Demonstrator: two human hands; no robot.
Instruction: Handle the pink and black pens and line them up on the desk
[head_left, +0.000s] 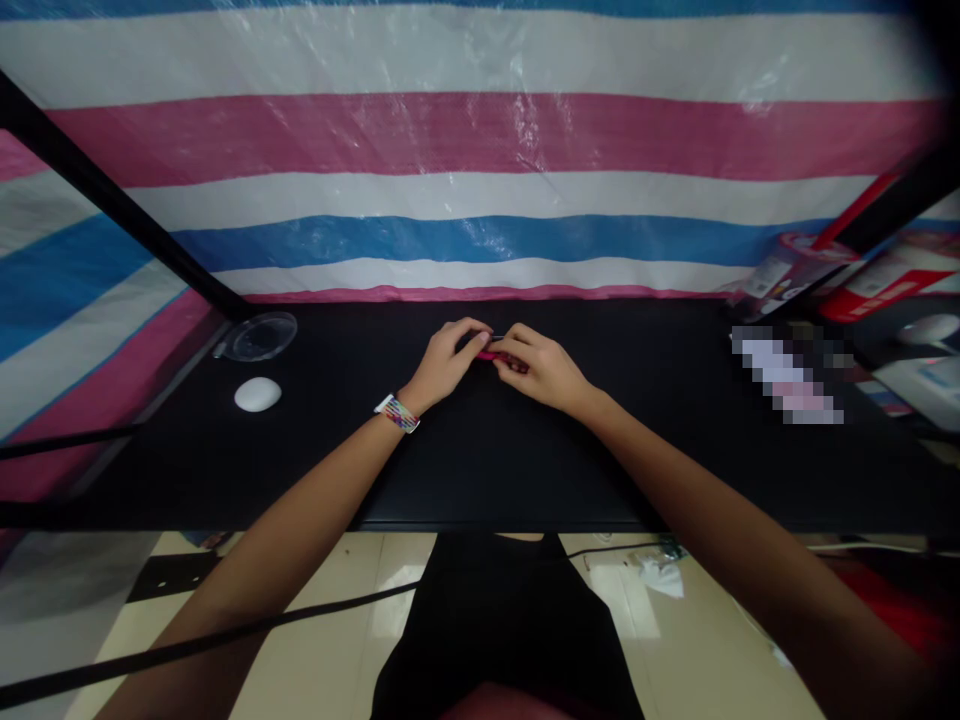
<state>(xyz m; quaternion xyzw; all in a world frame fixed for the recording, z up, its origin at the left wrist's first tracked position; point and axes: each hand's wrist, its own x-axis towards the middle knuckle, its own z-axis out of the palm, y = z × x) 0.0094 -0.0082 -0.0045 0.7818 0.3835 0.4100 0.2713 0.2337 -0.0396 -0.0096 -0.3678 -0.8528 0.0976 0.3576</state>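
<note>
Black worktop [480, 470] fills the middle of the view, and near its far edge, just in front of the backdrop, a small pink piece [496, 354] is held between both hands. It is thin and mostly covered by fingers, so I cannot tell what it is beyond its colour and a dark, slim end poking out at the top.

As for progress, the piece is off the surface or barely on it and being handled at both ends. That reads as work in mid-course, but nothing shows a finished or unfinished part.

The left hand [446, 362] has its grip closed on the piece from the left, thumb and forefinger pinched together over it. The right hand [541, 372] has its grip closed on the other end, fingers curled tight with no gap showing. The two hands touch or nearly touch above the piece. A multicoloured woven band [397, 413] sits on the left wrist.

Well apart to the left lie a white oval object [257, 394] and, just behind it, a clear shallow dish [260, 336]. At the far right stand red boxes [795, 270]. Behind everything hangs a striped tarp [480, 140] in pink, white and blue, crossed at the left by a black frame bar [112, 195]. Pale floor tiles [360, 600] show below the worktop's near edge.
</note>
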